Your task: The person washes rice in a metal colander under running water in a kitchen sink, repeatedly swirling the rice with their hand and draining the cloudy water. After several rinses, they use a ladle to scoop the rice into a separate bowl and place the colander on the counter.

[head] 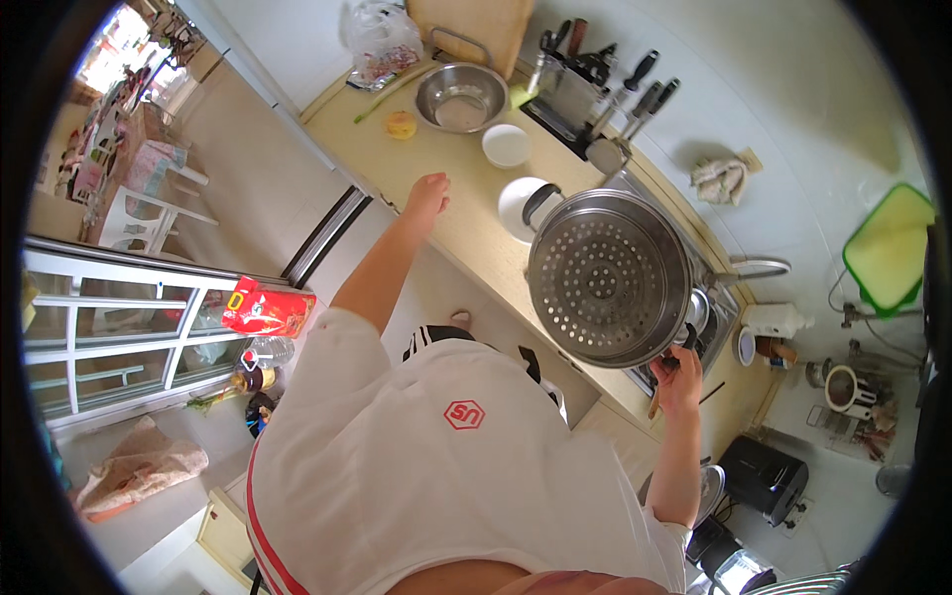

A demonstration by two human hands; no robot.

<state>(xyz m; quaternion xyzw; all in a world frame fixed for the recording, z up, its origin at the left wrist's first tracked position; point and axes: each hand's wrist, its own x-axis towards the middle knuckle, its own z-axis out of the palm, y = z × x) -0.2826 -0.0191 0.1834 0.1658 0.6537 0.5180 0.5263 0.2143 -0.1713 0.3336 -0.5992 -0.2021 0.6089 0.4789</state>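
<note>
My right hand grips the black side handle of a stainless-steel steamer pot. Round holes cover the base inside it. The pot is over the front of the counter, partly covering the sink, and its other black handle points towards a white plate. My left hand hovers by the counter's front edge, fingers curled and nothing visible in it; its palm side is hidden. Nearest to it are a white bowl, a peeled yellowish piece of produce and a steel basin.
A knife and utensil holder stands against the wall. Behind the pot are the sink's faucet and a white bottle. A green-edged cutting board hangs at right. On the floor at left stand a red bag and bottles.
</note>
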